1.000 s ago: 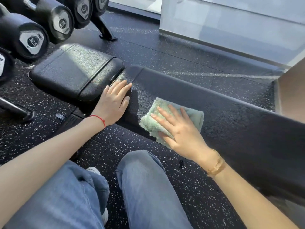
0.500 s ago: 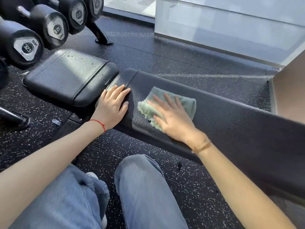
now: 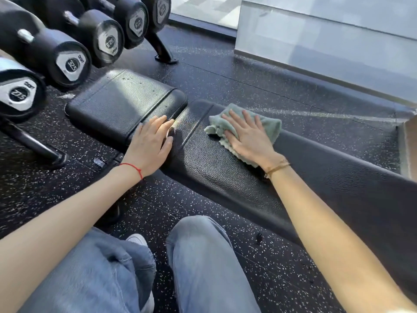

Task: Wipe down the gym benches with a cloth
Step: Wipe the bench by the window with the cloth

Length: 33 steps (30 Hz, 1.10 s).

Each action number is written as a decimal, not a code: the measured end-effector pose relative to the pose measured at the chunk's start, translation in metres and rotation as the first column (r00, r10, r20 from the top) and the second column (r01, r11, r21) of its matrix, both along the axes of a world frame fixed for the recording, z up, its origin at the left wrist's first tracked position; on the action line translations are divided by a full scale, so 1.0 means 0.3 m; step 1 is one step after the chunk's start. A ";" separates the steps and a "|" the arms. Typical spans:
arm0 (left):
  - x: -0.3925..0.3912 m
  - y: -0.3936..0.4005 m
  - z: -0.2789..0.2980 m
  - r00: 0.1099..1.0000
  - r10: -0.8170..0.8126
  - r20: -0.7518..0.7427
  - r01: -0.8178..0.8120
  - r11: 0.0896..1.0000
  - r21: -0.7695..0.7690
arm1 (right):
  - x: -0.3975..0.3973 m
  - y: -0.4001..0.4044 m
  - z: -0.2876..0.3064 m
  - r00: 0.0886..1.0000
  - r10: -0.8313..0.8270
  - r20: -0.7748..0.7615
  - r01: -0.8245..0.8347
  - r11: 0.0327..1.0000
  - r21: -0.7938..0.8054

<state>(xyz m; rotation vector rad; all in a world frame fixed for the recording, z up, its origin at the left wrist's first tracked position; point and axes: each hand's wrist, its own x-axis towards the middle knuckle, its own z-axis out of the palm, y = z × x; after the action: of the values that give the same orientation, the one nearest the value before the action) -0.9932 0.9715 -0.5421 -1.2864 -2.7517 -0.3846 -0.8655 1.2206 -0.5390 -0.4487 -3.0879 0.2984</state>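
Note:
A black padded gym bench runs from centre to lower right: its long back pad (image 3: pixel 225 175) lies beside a shorter seat pad (image 3: pixel 121 105) on the left. A pale green cloth (image 3: pixel 270 127) lies on the far part of the long pad. My right hand (image 3: pixel 246 136) presses flat on the cloth, fingers spread and pointing away from me. My left hand (image 3: pixel 151 143) rests palm down across the gap between the two pads, holding nothing.
A rack of black dumbbells (image 3: pixel 72 62) stands at the upper left, its foot (image 3: pixel 162 53) near the seat pad. The speckled rubber floor (image 3: pixel 259 82) lies beyond the bench. A glass wall (image 3: pixel 327 37) runs along the back. My knees in blue jeans (image 3: pixel 203 263) are below.
My right hand has slid the cloth away from me, from the near side of the long pad to its far edge. My left hand has stayed at the pads' gap.

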 end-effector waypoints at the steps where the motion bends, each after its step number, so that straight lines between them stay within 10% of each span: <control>1: -0.019 -0.016 0.005 0.999 0.034 0.004 -0.034 0.999 0.003 | -0.058 -0.048 0.002 0.999 0.035 -0.002 -0.035 0.999 -0.004; 10: -0.086 -0.097 -0.012 0.977 0.213 0.017 -0.213 0.977 0.020 | 0.025 -0.226 -0.025 0.903 0.421 -0.081 -0.425 0.904 -0.046; 17: -0.101 -0.137 -0.037 0.967 0.253 -0.014 -0.253 0.967 -0.033 | -0.300 -0.066 0.004 0.995 0.100 -0.013 -0.101 0.995 -0.006; 27: -0.153 -0.151 -0.034 0.954 0.298 0.030 -0.297 0.955 -0.015 | -0.091 -0.260 -0.034 0.876 0.467 -0.119 -0.470 0.882 0.001; 33: -0.178 -0.166 -0.036 0.960 0.278 0.012 -0.278 0.960 -0.017 | -0.351 -0.157 -0.011 0.976 0.180 -0.119 -0.188 0.980 -0.059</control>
<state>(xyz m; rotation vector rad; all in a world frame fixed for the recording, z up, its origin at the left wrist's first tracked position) -1.0465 0.9218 -0.5529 -0.8812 -2.8958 -0.3502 -0.9707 1.1736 -0.5423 -0.1402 -3.0179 0.4201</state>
